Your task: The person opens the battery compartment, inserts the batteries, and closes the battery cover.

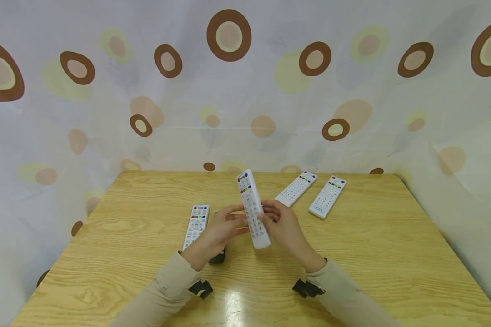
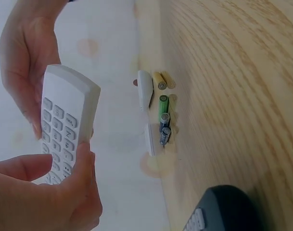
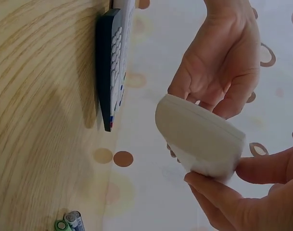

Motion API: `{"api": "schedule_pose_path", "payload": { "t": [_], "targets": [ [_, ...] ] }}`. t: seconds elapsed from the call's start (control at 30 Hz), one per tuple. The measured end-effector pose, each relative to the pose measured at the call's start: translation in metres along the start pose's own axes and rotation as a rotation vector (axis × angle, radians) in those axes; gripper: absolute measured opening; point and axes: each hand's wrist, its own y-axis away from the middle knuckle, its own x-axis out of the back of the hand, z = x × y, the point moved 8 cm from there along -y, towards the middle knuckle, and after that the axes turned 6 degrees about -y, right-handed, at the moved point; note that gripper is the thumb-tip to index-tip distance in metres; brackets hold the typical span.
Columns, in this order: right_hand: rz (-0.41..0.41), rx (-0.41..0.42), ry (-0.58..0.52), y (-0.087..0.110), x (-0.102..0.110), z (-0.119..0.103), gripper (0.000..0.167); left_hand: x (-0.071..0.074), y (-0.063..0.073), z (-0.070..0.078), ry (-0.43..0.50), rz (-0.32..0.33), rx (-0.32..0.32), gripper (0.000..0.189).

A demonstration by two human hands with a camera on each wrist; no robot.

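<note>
A white remote control [image 1: 251,209] is held above the table, tilted upright, its button face toward the head camera. My left hand [image 1: 222,227] grips its left edge; in the left wrist view the thumb lies by the buttons. My right hand [image 1: 286,227] pinches it from the right, thumb at the front edge and fingers behind. The smooth back of this remote faces the right wrist camera. Beneath my left forearm lie a white remote [image 1: 197,222] and a black remote [image 1: 217,258], both partly hidden.
Two more white remotes [image 1: 298,188] [image 1: 328,197] lie at the back right of the wooden table [image 1: 372,254]. Several batteries, among them a green one [image 2: 163,106] and a yellow one [image 2: 159,80], rest on the table. A patterned curtain [image 1: 245,100] hangs behind.
</note>
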Motion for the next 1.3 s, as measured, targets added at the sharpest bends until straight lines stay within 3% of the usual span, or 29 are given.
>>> {"api": "schedule_pose_path", "payload": {
  "t": [0.27,0.37,0.5,0.7,0.8,0.93,1.07,1.17,1.3],
  "targets": [
    [0.016,-0.050,0.132,-0.005,0.003,0.011,0.026,0.002,0.001,-0.001,-0.069,-0.031,-0.020,0.049],
    [-0.014,-0.068,0.202,-0.007,-0.001,0.014,0.028,0.005,0.002,-0.003,-0.129,-0.036,-0.018,0.052],
    [-0.108,-0.119,0.265,-0.009,-0.012,0.020,0.032,0.007,0.004,-0.005,-0.257,-0.049,-0.012,0.055],
    [-0.260,-0.119,0.317,-0.009,-0.029,0.026,0.029,0.010,0.002,-0.006,-0.481,-0.037,-0.010,0.053],
    [-0.285,-0.138,0.300,-0.008,-0.033,0.029,0.026,0.010,0.002,-0.003,-0.594,-0.031,-0.041,0.050],
    [-0.284,-0.224,0.259,-0.006,-0.037,0.036,0.030,0.010,0.001,0.000,-0.771,-0.014,-0.087,0.037],
    [-0.281,-0.286,0.269,-0.005,-0.041,0.045,0.039,0.011,0.001,-0.002,-0.886,-0.026,-0.080,0.000],
    [-0.304,-0.297,0.293,-0.005,-0.044,0.051,0.040,0.012,0.000,-0.005,-0.937,-0.038,-0.059,0.018],
    [-0.340,-0.293,0.331,-0.005,-0.049,0.056,0.034,0.015,-0.003,-0.013,-0.982,-0.048,-0.003,0.022]
  ]
}}
